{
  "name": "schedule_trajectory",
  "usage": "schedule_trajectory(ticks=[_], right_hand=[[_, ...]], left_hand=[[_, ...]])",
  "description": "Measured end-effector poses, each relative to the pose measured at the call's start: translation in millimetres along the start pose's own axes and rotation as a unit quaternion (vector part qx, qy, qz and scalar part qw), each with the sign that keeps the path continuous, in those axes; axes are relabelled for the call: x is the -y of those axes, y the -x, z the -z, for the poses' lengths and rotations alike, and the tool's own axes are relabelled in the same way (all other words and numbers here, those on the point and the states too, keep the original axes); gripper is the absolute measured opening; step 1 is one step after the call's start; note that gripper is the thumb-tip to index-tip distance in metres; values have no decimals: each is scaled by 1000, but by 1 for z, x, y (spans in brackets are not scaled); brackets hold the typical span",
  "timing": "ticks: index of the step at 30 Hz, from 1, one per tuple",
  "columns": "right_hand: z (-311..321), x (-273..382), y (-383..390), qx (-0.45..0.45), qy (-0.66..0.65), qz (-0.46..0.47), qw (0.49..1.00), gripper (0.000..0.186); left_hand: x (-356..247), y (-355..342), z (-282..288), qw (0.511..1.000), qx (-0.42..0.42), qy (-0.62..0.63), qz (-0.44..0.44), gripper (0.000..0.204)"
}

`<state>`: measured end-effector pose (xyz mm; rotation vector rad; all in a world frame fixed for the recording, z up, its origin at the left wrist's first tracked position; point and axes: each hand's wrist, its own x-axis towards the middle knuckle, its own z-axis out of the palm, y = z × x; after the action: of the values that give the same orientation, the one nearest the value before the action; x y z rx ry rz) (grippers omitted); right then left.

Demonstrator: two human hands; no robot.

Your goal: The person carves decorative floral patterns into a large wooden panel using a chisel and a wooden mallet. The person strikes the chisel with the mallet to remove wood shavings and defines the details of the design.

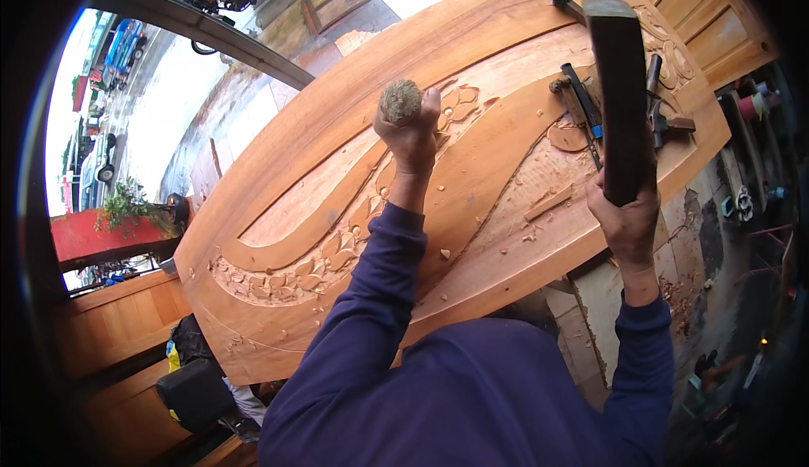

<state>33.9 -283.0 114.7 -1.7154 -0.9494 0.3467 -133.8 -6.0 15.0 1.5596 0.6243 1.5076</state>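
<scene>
My left hand (406, 138) grips a tool upright over the carved wooden panel (278, 345), its rough, frayed handle top (400, 100) facing me. The blade is hidden under the hand, over a band of carved flowers. My right hand (625, 218) grips a long, dark rectangular wooden mallet (615, 96), raised over the panel's right part. Beside the mallet lie chisels (580, 100), one with a blue band, and a hammer (674, 123), partly covered. Small shavings (445, 254) and a thin wood strip (548, 203) lie on the panel.
More wooden panels stand at upper right (699, 12) and lower left (118, 324). A black case (190, 395) sits at lower left, tools (742, 180) along the right, and a red planter (109, 239) with a plant at left. Vehicles (118, 54) stand on the wet street beyond.
</scene>
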Motion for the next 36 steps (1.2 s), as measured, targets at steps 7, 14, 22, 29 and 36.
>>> schedule_trajectory(ticks=[7,14,22,29,36], right_hand=[[27,57,-35,-112,-104,49,987,41],[-47,64,-104,-112,0,320,941,62],[-61,72,-83,8,181,340,923,81],[-35,36,-49,30,205,242,948,95],[-26,44,-31,-19,-3,71,997,81]], left_hand=[[-19,-10,-8,984,-36,134,115,22],[-9,1,-12,990,-18,72,121,20],[-29,-4,-8,974,60,-12,219,16],[-43,-18,3,965,145,91,201,44],[-35,-3,-3,991,82,-48,98,23]])
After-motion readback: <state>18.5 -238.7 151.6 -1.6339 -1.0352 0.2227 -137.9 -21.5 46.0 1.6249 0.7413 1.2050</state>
